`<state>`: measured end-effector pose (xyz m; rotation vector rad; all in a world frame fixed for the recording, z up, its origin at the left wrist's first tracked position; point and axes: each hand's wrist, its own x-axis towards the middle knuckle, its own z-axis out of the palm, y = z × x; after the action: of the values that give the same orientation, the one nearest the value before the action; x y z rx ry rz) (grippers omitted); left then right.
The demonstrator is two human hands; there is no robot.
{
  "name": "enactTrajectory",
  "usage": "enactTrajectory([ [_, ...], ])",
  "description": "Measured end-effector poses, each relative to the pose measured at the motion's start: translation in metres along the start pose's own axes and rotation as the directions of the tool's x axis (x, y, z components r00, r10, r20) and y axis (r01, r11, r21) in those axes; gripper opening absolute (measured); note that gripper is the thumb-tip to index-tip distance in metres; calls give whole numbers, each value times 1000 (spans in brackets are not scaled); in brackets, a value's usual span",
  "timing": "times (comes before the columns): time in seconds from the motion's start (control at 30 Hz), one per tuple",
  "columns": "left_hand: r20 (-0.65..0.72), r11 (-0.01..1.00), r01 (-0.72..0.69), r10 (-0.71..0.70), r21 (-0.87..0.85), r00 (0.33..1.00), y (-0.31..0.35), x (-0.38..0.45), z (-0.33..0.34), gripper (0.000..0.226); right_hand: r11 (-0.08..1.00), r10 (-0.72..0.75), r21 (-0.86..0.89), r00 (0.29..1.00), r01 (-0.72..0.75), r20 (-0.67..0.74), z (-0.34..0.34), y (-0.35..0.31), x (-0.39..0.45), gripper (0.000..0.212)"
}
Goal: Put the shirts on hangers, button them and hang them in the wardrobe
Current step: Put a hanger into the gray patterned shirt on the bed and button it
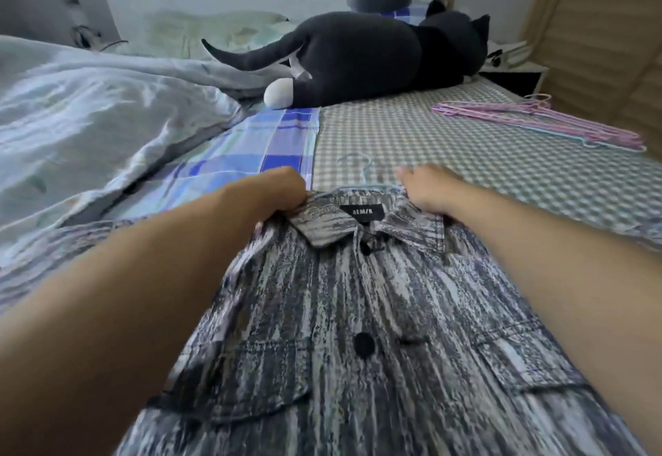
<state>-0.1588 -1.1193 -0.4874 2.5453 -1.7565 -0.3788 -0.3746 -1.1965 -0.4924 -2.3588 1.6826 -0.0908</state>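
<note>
I've got 1 view: head cam, wide-angle, aimed forward and down over the bed (412, 126), close above the shirt (358, 312).

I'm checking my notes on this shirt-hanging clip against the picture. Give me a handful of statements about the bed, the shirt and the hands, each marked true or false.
1. The grey streaked shirt lies collar-up on the bed with a pale blue hanger hook poking out above the collar. True.
2. The left hand grips the shirt's shoulder beside the collar. True.
3. The spare hangers lie on the person's left. False: the pink pile lies on the right, near the bed edge.
4. The right hand holds a pink hanger. False: it rests at the collar's right side.
5. A dark plush cat lies across the far end of the bed. True.
</note>
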Motion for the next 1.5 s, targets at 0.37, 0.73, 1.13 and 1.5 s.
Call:
enactTrajectory([
  [0.37,-493,999,-40,39,9,869,8,-59,11,29,968,-183,-228,916,105,-357,-21,-34,-72,34],
  [0.73,-154,963,-124,89,-238,984,28,-293,66,42,997,-76,13,990,78,-119,20,-34,-281,22],
  [1.13,-166,769,88,-246,-633,955,55,-278,56,11,915,-76,403,982,-1,175,-53,-65,-259,30],
  [1.5,-189,660,-4,-209,-751,959,45,-263,50,19,824,-27,544,949,-157,315,-28,-61,-239,22],
])
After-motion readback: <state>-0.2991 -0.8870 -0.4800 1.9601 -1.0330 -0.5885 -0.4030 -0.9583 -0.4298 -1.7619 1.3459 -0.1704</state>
